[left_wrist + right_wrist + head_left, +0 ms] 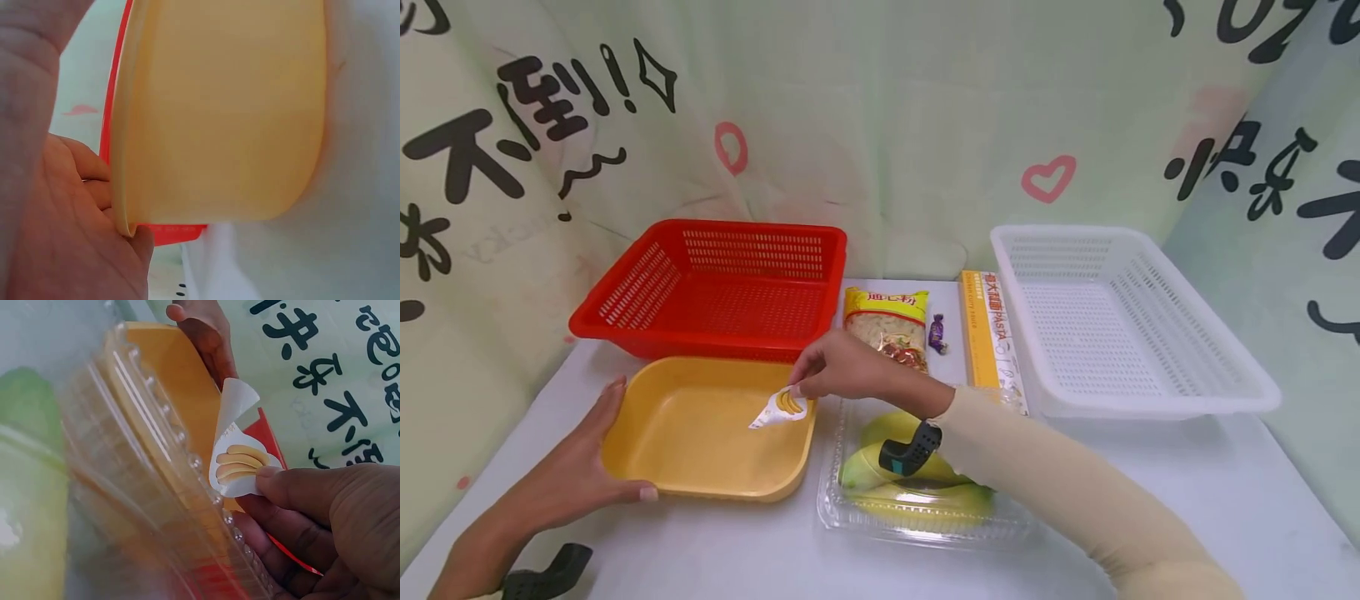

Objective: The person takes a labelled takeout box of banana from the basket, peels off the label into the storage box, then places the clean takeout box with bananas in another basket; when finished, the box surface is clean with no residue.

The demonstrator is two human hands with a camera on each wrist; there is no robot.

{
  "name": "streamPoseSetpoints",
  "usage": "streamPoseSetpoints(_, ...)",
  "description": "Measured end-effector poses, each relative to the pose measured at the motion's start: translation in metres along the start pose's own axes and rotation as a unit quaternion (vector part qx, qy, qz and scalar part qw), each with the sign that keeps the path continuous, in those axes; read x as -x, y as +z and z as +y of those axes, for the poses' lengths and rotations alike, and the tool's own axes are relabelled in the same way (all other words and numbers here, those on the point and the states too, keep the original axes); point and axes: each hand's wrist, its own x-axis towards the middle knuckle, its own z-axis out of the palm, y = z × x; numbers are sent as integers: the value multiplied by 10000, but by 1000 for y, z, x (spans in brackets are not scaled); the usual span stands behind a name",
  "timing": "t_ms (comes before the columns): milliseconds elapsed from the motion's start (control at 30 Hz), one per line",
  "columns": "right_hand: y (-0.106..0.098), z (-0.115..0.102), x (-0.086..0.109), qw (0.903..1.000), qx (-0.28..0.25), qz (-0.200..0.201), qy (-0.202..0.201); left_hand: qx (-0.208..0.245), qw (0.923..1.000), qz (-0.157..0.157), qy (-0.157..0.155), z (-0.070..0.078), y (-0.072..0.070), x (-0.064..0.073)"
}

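Between thumb and fingertips, my right hand (841, 367) pinches a white label (781, 408) printed with bananas, over the right side of a yellow plastic basin (707, 425). One end of the label (240, 444) curls over in the right wrist view. My left hand (576, 462) holds the basin at its left end, fingers along the left side and thumb at the near edge. In the left wrist view the fingers go partly out of sight behind the rim. A clear plastic clamshell box (917, 533) with bananas (880, 467) lies below my right forearm.
Behind the basin is a red basket (737, 333). A yellow-topped food bag (886, 321), a purple-wrapped candy (937, 333) and a yellow-and-white pasta box (992, 333) lie in the middle. On the right stands a white basket (1150, 400). A printed curtain (880, 125) surrounds the table.
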Motion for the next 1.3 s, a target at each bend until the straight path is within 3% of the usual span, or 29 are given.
streamPoseSetpoints(433,3,-5,-11,9990,406,-182,-21,-235,9992,-318,-65,3,0,-7)
streamPoseSetpoints(700,8,-7,-16,9978,631,-218,-39,-206,9993,-300,47,6,-1,-8)
streamPoseSetpoints(933,10,-7,-17,9974,678,-239,47,-200,9994,-288,12,5,0,-8)
streamPoseSetpoints(1300,10,-5,-17,9956,862,-333,-133,-223,9992,-338,-53,4,0,-7)
